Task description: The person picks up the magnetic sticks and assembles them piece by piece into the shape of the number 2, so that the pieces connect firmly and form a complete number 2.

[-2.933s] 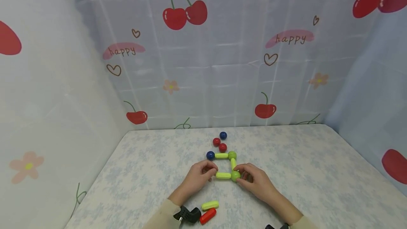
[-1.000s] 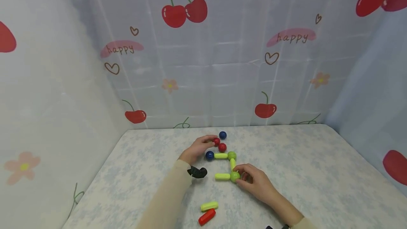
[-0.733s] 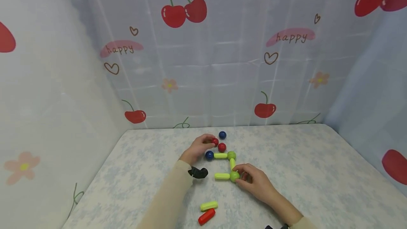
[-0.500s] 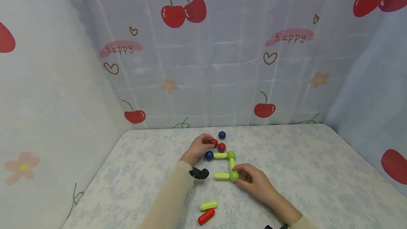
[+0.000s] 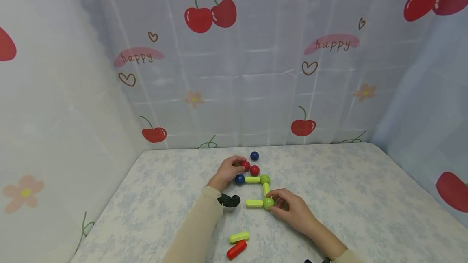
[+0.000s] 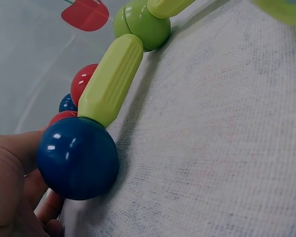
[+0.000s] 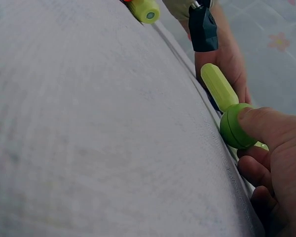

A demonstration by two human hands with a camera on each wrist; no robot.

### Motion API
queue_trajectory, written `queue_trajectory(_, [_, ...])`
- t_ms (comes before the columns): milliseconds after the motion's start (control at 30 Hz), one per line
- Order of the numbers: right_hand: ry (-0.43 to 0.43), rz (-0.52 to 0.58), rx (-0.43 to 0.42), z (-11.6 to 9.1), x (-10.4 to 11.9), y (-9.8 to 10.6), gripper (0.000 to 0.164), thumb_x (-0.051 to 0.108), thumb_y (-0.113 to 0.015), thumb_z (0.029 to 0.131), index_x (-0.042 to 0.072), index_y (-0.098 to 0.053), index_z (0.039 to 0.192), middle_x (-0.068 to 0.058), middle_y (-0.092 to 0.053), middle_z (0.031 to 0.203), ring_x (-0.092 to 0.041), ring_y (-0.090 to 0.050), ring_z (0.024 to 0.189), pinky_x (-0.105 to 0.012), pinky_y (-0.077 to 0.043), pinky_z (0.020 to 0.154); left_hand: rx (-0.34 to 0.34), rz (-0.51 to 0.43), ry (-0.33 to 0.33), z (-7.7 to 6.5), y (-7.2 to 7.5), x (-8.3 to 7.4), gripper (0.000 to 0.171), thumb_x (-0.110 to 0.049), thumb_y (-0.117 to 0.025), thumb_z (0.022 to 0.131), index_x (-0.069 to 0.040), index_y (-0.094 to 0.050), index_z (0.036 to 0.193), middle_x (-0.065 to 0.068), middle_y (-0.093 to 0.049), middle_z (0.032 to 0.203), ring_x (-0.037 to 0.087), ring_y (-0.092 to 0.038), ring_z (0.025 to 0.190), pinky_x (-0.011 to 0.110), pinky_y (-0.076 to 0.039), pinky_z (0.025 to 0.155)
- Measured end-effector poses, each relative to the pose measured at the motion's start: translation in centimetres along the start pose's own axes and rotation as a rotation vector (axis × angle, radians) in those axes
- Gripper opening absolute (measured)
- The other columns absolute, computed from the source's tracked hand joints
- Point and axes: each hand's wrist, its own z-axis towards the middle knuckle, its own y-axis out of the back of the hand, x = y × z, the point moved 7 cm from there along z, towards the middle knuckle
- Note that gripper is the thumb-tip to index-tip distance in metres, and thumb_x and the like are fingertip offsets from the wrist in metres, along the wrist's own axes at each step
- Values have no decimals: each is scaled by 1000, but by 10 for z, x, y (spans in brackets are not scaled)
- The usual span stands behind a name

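Note:
In the head view my left hand [image 5: 227,171] pinches a red ball [image 5: 246,166] between thumb and fingertips, just beyond the joined toy pieces. Those pieces form a bracket shape: a blue ball [image 5: 239,180], a yellow-green rod [image 5: 252,180], a far green ball [image 5: 265,179], a side rod [image 5: 266,190], a near green ball [image 5: 268,203] and a near rod [image 5: 254,203] pointing left. My right hand [image 5: 292,210] holds the near green ball, its thumb on top in the right wrist view. In the left wrist view the blue ball [image 6: 79,158] partly hides the left fingers and the pinched ball.
Another red ball [image 5: 254,170] lies close right of the pinched one, and a loose blue ball [image 5: 254,156] sits behind. Nearer the front lie a loose yellow-green rod [image 5: 239,237] and a red rod [image 5: 237,250]. A cherry-print curtain [image 5: 248,92] hangs behind the table.
My left hand has left the near rod's free end, reached forward to the red ball, closed on it and drawn it slightly nearer. My right hand stays on the near green ball.

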Motion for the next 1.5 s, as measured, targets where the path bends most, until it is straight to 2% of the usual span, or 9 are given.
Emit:
queue_trajectory(133, [6, 0, 2, 1, 1, 0, 31, 21, -77, 88, 24, -67, 116, 6, -64, 98, 1, -56, 77, -21, -49, 66, -21, -2, -15, 0, 2, -1, 31, -9, -68, 93, -17, -67, 123, 6, -66, 131, 26, -58, 126, 47, -43, 110])
queue_trajectory(500, [-14, -2, 10, 1, 0, -2, 31, 22, -78, 87, 25, -66, 116, 6, -64, 99, 0, -56, 77, -21, -49, 65, -45, -49, 5, 0, 8, 4, 31, -16, -71, 93, -22, -67, 124, 3, -65, 128, 23, -57, 119, 46, -44, 108])
queue_trajectory(767, [-38, -6, 9, 1, -2, -2, 31, 22, -78, 87, 27, -66, 116, 6, -64, 99, 0, -56, 76, -21, -49, 64, -43, -267, -14, -5, 24, 10, 37, -29, -67, 96, -24, -63, 132, 3, -62, 130, 23, -54, 123, 46, -40, 112])
queue_trajectory(900, [-41, 4, 14, 1, -2, -2, 32, 23, -78, 87, 26, -66, 116, 5, -65, 100, 0, -56, 77, -21, -49, 65, -102, -425, 11, -14, 36, 9, 36, -30, -65, 98, -19, -63, 131, 5, -65, 127, 23, -57, 122, 44, -39, 109])
queue_trajectory(1033, [-42, 5, 9, 1, -2, -1, 32, 22, -78, 87, 25, -66, 116, 5, -64, 99, 0, -56, 75, -21, -49, 64, -166, -498, 21, -30, 46, 4, 35, -29, -65, 98, -15, -62, 130, 6, -68, 123, 20, -64, 114, 44, -42, 105])
queue_trajectory(1200, [-35, 13, 12, 2, -1, -2, 32, 22, -78, 87, 24, -66, 117, 5, -64, 99, -1, -56, 75, -21, -49, 64, -152, -416, 0, -59, 49, -3, 36, -27, -66, 97, -12, -61, 129, 9, -67, 119, 16, -67, 101, 41, -52, 97])
queue_trajectory(1333, [-40, 12, 16, 2, -2, -4, 32, 23, -78, 87, 25, -66, 117, 4, -65, 99, 0, -56, 75, -21, -49, 64, -138, -274, 25, -83, 45, -1, 34, -31, -69, 95, -14, -64, 124, 7, -68, 114, 16, -66, 95, 35, -54, 86])
queue_trajectory(1500, [-41, 7, 15, 2, -3, -4, 33, 21, -78, 87, 25, -66, 117, 4, -65, 100, 0, -56, 75, -21, -49, 64, -77, -73, -45, -107, 36, 2, 32, -34, -71, 93, -16, -66, 118, 5, -67, 110, 17, -62, 95, 31, -52, 79])
